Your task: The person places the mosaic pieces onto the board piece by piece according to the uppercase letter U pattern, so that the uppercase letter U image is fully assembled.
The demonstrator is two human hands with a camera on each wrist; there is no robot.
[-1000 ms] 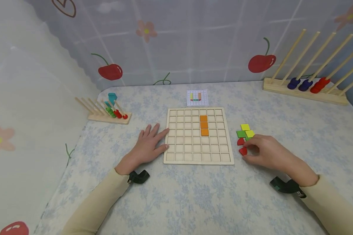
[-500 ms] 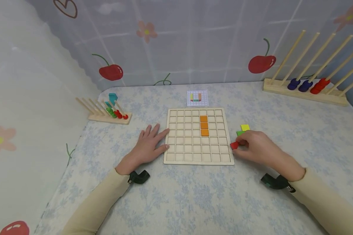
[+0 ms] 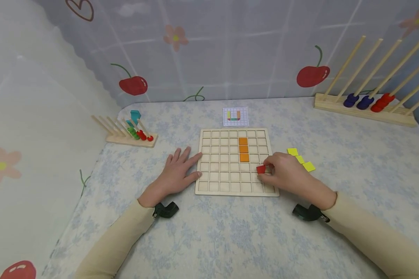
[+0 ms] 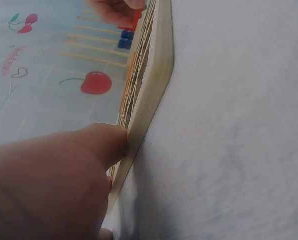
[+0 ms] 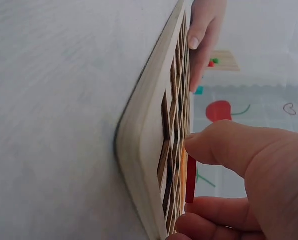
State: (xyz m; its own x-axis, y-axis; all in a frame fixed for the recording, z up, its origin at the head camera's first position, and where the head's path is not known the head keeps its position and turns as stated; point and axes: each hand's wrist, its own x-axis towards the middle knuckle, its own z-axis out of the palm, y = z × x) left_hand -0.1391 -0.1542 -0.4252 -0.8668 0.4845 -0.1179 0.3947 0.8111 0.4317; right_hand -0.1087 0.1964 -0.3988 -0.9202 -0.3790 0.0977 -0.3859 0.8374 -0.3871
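A wooden grid board [image 3: 214, 176] lies in the middle of the table, with three orange tiles [image 3: 243, 149] in one of its columns. My left hand [image 3: 176, 171] rests on the table with spread fingers, its thumb and index fingertip at the board's left edge. Over the board's right part, my right hand [image 3: 289, 175] pinches a red tile [image 3: 260, 169] between thumb and fingers. In the right wrist view the red tile [image 5: 190, 179] is seen edge-on, close over the grid. Several yellow tiles [image 3: 300, 159] lie right of the board, partly behind my right hand.
Behind the board lies a small pattern card [image 3: 235, 116] with a coloured U shape. A small peg rack [image 3: 132, 140] with green and red beads stands at the left, beside teal pieces [image 3: 135, 115]. A larger peg rack [image 3: 364, 110] stands back right.
My right hand has picked up a red tile from the loose pile and carried it left, over the board. My left hand has stayed in place.
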